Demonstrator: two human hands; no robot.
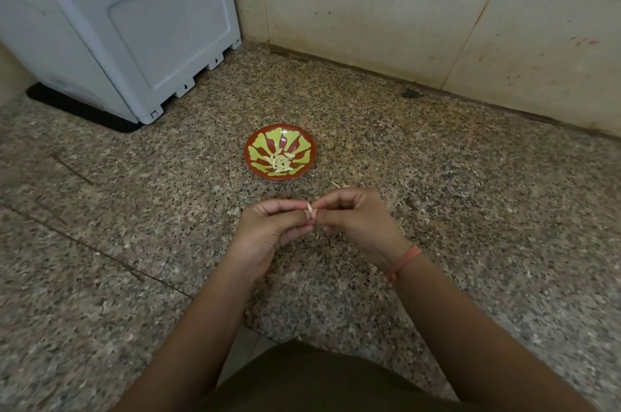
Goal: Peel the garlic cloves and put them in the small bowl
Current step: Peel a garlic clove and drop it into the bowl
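A small red bowl (255, 146) with a yellow-green leaf pattern stands on the speckled granite counter (437, 210). Several peeled pale garlic cloves (279, 161) lie in its middle. In front of the bowl my two hands meet above the counter. My left hand (268, 233) and my right hand (356, 220) both pinch one small pale garlic clove (309, 208) between fingertips and thumbs. Only the clove's tip shows between the fingers. An orange thread band circles my right wrist.
A grey plastic appliance (117, 25) stands at the back left on a dark mat. A tiled beige wall (403, 8) closes off the back. Small bits of garlic skin (336, 184) lie scattered on the counter near my hands.
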